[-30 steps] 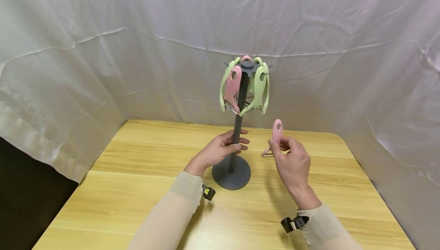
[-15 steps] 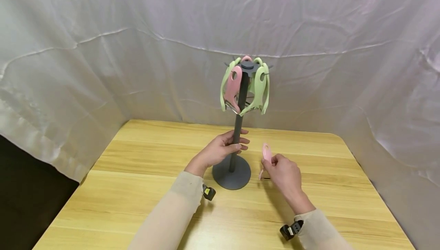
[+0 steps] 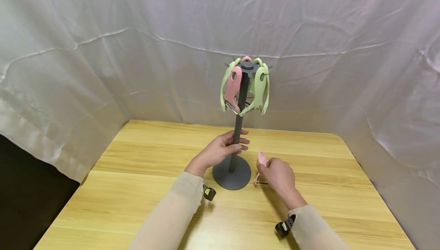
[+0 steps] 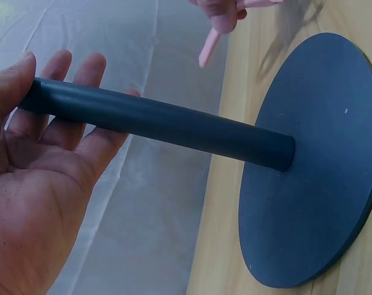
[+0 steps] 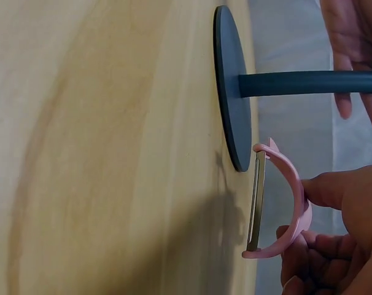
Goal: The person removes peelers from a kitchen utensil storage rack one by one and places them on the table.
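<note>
A dark grey utensil stand (image 3: 232, 175) with a round base and a tall pole stands on the table. Around the pole, my left hand (image 3: 220, 148) has its thumb on one side and its fingers behind. My right hand (image 3: 279, 176) pinches a pink Y-peeler (image 3: 262, 159) by its handle, just right of the base. In the right wrist view the blade of this peeler (image 5: 258, 200) faces the tabletop, close over it. Higher up, a pink peeler (image 3: 233, 85) and a green peeler (image 3: 258, 89) hang from the stand's hooks among several others.
The wooden table (image 3: 154, 200) reaches back to a pale grey curtain (image 3: 172, 81) that hangs behind and at both sides. A dark area (image 3: 31, 196) lies past the table's left edge. Each wrist wears a small black camera (image 3: 209, 193).
My right hand has lowered the pink peeler toward the tabletop and brought it left, nearer the stand's base. The left hand and the stand have stayed in place.
</note>
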Motion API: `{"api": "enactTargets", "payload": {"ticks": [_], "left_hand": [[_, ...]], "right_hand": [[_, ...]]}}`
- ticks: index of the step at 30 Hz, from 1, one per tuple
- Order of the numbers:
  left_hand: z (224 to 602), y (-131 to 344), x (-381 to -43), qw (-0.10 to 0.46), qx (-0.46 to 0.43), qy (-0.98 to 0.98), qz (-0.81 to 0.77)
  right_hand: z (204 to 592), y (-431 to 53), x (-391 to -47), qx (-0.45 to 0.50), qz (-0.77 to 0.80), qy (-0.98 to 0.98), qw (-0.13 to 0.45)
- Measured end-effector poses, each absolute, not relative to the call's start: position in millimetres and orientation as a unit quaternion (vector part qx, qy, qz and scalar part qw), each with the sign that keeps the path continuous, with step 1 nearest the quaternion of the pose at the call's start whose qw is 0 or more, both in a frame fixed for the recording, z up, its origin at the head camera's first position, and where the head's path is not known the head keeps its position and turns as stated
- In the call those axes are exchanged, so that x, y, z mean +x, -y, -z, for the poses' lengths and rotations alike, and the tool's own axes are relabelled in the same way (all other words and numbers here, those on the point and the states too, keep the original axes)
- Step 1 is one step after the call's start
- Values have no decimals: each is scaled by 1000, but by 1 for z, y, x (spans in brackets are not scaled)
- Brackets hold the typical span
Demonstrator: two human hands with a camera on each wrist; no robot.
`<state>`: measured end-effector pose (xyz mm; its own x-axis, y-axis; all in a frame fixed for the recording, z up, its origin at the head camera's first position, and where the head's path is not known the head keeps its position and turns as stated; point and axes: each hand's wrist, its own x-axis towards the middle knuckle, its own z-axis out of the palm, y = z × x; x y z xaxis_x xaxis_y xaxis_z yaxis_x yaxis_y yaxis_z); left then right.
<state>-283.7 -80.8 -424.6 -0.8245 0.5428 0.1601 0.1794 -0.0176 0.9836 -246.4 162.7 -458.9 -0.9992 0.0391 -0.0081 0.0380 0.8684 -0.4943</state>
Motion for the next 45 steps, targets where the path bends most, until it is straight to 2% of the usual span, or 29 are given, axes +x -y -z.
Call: {"api": "enactTargets", "payload": {"ticks": [10, 45], "left_hand": [[425, 82, -284, 137, 265, -684, -665], [424, 81, -283, 138, 258, -696, -656]], "right_hand": [[468, -160, -255, -27, -250, 968, -18], [480, -159, -257, -36, -238, 971, -17]]}}
